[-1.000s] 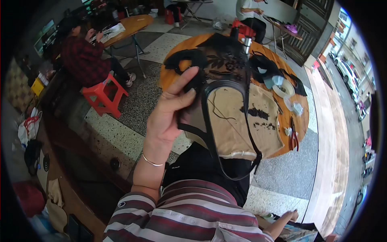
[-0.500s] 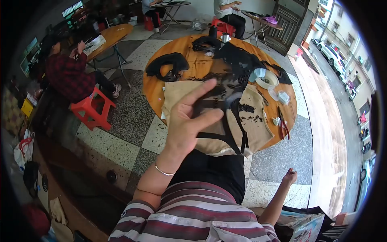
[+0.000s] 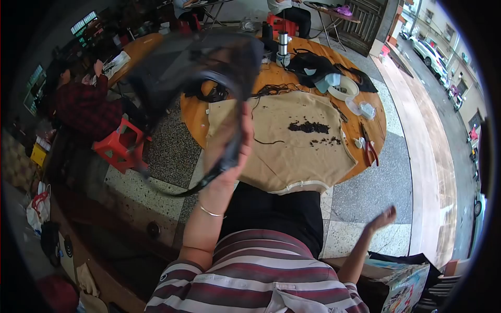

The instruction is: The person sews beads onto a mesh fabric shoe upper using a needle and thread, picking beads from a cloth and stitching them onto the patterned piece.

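Note:
My left hand (image 3: pixel 232 143) is raised at the table's near left side, wrapped round a black strapped sheer garment (image 3: pixel 209 57), which is smeared by motion and hangs over the table's left part. Beneath it on the round wooden table (image 3: pixel 195 117) lies a tan cloth (image 3: pixel 282 161) with a pile of small black pieces (image 3: pixel 309 127) and a dark cord (image 3: pixel 269 141). Out to the right, over the tiled floor, my right hand (image 3: pixel 385 216) is held away from the table, blurred, and its fingers cannot be made out clearly.
Red-handled pliers (image 3: pixel 370 151), a white bowl (image 3: pixel 344 88), black fabric (image 3: pixel 312 68) and a metal cylinder (image 3: pixel 283 44) are on the table. A person (image 3: pixel 86 107) sits on a red stool (image 3: pixel 122 146) at left. A colourful bag (image 3: pixel 404 287) stands at lower right.
My left hand has swung the black garment from over the tan cloth up and to the left. My right hand has come up from the lower right edge and moved outward.

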A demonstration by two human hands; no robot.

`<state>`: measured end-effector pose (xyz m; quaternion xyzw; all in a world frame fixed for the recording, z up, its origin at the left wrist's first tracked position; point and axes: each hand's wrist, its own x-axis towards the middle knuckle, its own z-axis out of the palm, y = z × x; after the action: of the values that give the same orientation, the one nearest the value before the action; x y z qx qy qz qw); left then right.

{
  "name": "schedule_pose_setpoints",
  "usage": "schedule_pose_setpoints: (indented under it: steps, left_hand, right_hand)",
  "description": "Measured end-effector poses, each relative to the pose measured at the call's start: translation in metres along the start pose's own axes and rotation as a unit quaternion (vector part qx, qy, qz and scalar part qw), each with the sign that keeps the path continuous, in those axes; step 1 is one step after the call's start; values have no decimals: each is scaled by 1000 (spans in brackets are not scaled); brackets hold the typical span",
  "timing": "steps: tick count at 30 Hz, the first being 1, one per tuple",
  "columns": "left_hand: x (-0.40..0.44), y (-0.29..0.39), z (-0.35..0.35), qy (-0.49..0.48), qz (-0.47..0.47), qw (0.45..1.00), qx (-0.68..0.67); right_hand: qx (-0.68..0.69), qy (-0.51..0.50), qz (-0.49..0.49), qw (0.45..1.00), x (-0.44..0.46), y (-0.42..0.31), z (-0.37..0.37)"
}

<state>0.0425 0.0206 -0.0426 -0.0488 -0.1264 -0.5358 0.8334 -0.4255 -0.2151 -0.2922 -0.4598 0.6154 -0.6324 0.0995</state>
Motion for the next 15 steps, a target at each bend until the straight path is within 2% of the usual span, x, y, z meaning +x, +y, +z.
schedule_pose_setpoints:
  steps: [1, 2, 3, 4, 5, 6, 8, 9, 10, 12, 15]
  left_hand:
    - [-2, -21, 1, 12, 4, 995, 101]
    - [-4, -37, 3, 20, 6, 979, 201]
    - [-5, -40, 1, -16, -54, 961, 270]
    - [-7, -44, -3, -54, -114, 934, 335]
    - [-12, -61, 3, 16, -104, 926, 362]
    - [-17, -71, 9, 19, -107, 910, 401]
    - [-27, -85, 12, 29, -111, 872, 475]
    - [-29, -89, 3, 7, -77, 817, 571]
    - [-27, -88, 7, -41, -98, 820, 563]
    - [-28, -90, 10, -46, -106, 780, 615]
    - [-29, -90, 8, -74, -75, 786, 610]
  right_hand:
    - [103, -65, -42, 992, -31, -53, 20]
    - [270, -138, -7, 953, -64, -98, 39]
    - [194, -259, -20, 946, -91, -166, 36]
    - [175, -347, 15, 922, -115, -201, 40]
    - [236, -404, 85, 879, -139, -227, 47]
    - [265, -433, 126, 852, -157, -258, 51]
    - [344, -512, 131, 776, -188, -260, 73]
    - [380, -541, 149, 735, -199, -260, 83]
    - [404, -554, 168, 709, -204, -260, 87]
    - [428, -557, 229, 674, -212, -257, 94]
    - [444, -521, 312, 659, -205, -249, 86]
